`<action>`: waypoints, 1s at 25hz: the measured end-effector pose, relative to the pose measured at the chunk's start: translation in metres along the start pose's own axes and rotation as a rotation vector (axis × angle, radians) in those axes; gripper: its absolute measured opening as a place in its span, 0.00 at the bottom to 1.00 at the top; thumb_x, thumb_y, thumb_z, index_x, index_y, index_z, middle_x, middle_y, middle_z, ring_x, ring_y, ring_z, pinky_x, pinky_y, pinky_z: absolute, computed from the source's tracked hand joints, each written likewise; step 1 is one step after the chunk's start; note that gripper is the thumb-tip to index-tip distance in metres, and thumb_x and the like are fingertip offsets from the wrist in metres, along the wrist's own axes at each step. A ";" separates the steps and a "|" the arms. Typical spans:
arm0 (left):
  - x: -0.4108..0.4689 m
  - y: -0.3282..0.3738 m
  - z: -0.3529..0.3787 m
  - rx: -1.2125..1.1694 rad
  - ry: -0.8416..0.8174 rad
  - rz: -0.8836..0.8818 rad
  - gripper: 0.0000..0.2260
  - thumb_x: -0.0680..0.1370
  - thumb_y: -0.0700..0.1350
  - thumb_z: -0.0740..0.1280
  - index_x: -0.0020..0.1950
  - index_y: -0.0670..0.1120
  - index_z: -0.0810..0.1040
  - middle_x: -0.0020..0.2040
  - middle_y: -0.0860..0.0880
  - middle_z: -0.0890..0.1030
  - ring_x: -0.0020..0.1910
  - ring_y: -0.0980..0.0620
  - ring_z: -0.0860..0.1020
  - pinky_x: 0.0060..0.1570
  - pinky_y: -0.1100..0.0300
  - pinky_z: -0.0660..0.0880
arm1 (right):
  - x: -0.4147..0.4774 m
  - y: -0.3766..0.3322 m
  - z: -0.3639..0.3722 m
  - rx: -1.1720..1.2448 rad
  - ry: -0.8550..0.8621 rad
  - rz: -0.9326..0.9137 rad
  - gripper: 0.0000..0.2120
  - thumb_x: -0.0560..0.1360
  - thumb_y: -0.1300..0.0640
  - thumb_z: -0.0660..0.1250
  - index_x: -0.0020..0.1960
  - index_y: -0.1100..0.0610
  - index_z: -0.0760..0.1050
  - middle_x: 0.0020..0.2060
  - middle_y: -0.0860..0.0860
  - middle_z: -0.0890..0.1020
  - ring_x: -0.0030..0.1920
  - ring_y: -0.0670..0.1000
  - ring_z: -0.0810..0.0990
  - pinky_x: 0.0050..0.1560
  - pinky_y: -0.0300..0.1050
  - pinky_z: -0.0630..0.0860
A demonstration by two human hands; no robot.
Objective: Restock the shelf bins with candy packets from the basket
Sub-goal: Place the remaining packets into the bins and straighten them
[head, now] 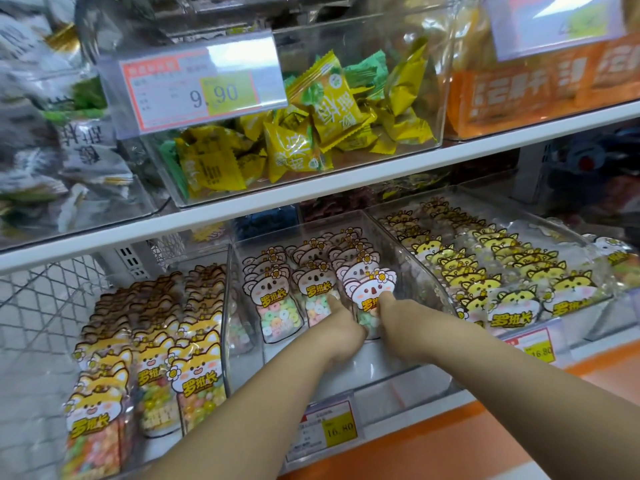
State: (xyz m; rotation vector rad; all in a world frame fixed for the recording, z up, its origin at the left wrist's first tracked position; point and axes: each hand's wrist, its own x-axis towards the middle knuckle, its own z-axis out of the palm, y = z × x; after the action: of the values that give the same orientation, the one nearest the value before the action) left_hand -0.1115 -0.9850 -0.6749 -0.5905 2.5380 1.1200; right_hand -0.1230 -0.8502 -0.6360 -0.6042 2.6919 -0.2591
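In the middle of the frame, on the lower shelf, both hands reach into the middle bin (414, 268), a clear tub holding three rows of koala-topped candy packets. The left hand (343, 329) and right hand (398, 323) close on the koala packet (369, 294) at the front of the right-hand row. Each thumb lies on the packet's face, the left thumb (334, 301) at its left edge and the right thumb (386, 298) near its right edge. The other fingers curl under and behind it, mostly hidden, so it appears pinched from both sides. The packet stands nearly upright against those behind it.

The step in hand looks like seating this packet at the head of its row. The bare strip of bin floor in front of the rows suggests room for more. The next move likely calls for pressing the packet back flush, letting go without tipping it forward, then fetching another from the basket, which is not in view.

At lower left the fox packets (194, 375) fill a neighbouring bin. At right sit the yellow tiger packets (512, 303). A price tag (337, 429) hangs below the middle bin.
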 end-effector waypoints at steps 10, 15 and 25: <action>-0.040 0.007 0.001 -0.003 -0.070 0.070 0.40 0.83 0.49 0.62 0.79 0.56 0.31 0.71 0.40 0.73 0.52 0.46 0.79 0.42 0.58 0.72 | -0.010 0.000 0.002 -0.014 0.025 -0.045 0.42 0.77 0.68 0.58 0.80 0.56 0.34 0.64 0.64 0.76 0.57 0.61 0.80 0.51 0.51 0.75; -0.040 0.005 0.005 -0.063 -0.063 0.102 0.41 0.81 0.49 0.65 0.80 0.60 0.36 0.76 0.42 0.69 0.57 0.46 0.77 0.52 0.54 0.77 | -0.008 -0.003 0.002 0.002 0.034 -0.049 0.42 0.78 0.67 0.58 0.80 0.57 0.34 0.65 0.65 0.75 0.61 0.62 0.78 0.55 0.51 0.75; -0.121 -0.007 -0.009 -0.059 0.206 0.413 0.24 0.83 0.41 0.61 0.79 0.54 0.62 0.64 0.52 0.76 0.52 0.52 0.78 0.53 0.57 0.75 | -0.075 -0.008 0.008 0.026 0.333 -0.151 0.32 0.79 0.56 0.61 0.79 0.50 0.53 0.66 0.55 0.74 0.62 0.59 0.76 0.54 0.52 0.76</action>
State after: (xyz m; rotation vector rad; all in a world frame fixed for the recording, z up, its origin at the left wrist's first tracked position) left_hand -0.0037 -0.9664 -0.6214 -0.2030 2.9014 1.3297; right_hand -0.0534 -0.8250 -0.6177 -0.8214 2.9559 -0.4727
